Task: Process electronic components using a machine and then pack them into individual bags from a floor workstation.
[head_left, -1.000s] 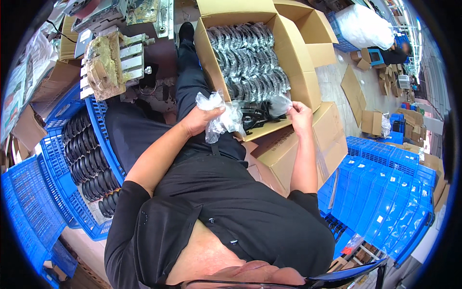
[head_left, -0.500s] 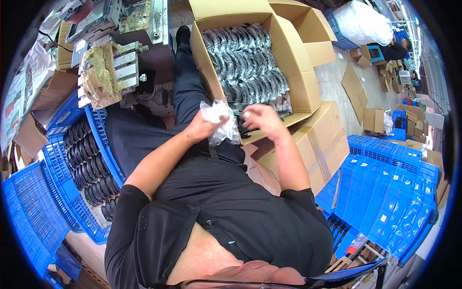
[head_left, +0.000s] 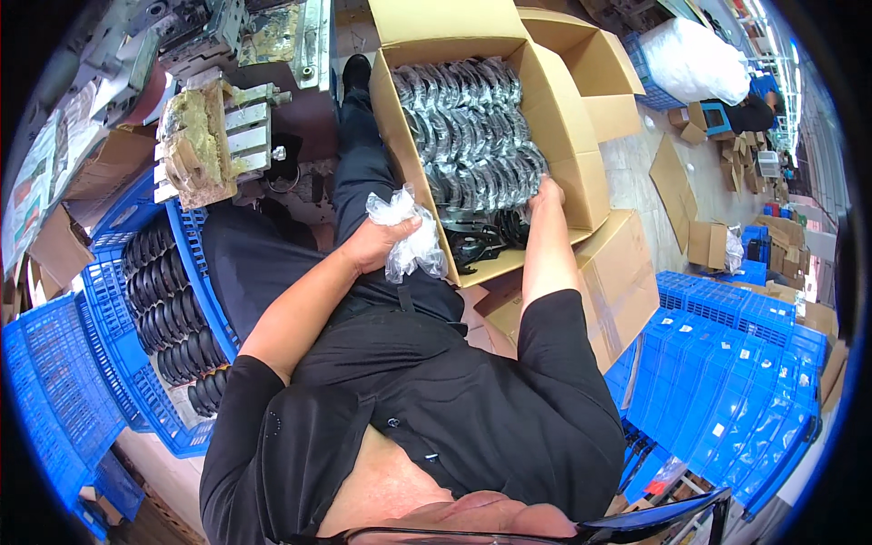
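My left hand [head_left: 374, 243] is closed on crumpled clear plastic bags [head_left: 415, 247], held over my lap beside the carton's near left corner. My right hand [head_left: 547, 196] reaches into the open cardboard carton [head_left: 581, 154], fingers curled at the right end of the nearest row of bagged black curved parts [head_left: 481, 182]. Its fingertips are partly hidden against the end part. Several rows of these parts stand packed on edge in clear wrap. Nearer me in the carton, more black parts [head_left: 477, 243] lie lower down.
On my left stands a blue crate [head_left: 195, 272] with rows of black curved parts. A worn machine fixture [head_left: 204, 141] is beyond it. Another open carton [head_left: 599, 64] and a closed carton [head_left: 622, 277] flank the full one; stacked blue crates [head_left: 727, 363] stand right.
My right hand has moved away from the left hand, rightward and farther into the carton, to the row's right end. My left hand keeps the plastic bags and has shifted slightly.
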### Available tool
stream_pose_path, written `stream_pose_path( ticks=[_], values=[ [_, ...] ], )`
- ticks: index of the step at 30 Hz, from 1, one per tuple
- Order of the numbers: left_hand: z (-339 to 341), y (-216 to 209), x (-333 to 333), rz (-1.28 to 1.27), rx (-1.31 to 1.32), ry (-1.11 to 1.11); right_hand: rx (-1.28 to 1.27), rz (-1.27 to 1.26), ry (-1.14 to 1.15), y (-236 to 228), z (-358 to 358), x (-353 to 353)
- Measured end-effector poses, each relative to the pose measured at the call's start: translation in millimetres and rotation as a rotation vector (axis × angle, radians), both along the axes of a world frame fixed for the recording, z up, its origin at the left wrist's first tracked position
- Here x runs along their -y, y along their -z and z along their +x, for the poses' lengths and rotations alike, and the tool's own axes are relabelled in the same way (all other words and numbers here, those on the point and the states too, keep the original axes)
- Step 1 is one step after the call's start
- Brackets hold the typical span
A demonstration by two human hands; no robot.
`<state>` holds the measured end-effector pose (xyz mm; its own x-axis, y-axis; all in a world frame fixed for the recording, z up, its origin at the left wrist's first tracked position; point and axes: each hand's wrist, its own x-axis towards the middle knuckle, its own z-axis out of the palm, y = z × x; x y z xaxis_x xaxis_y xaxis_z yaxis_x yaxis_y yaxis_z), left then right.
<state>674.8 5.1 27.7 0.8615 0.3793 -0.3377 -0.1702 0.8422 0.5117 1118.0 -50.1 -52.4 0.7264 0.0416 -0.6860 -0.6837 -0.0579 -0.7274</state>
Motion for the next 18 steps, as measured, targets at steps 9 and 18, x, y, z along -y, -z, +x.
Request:
stream_pose_path(
  ticks=[9,18],
  values=[
    [-5.4,4.6,-2.8,-0.057,-0.007,-0.024,0.055,-0.105,0.126,1.3,-8.3,11.8],
    [-6.4,8.4,-3.9,-0.087,0.021,-0.011,0.1,-0.021,0.125,-4.0,-3.9,33.5]
  ],
)
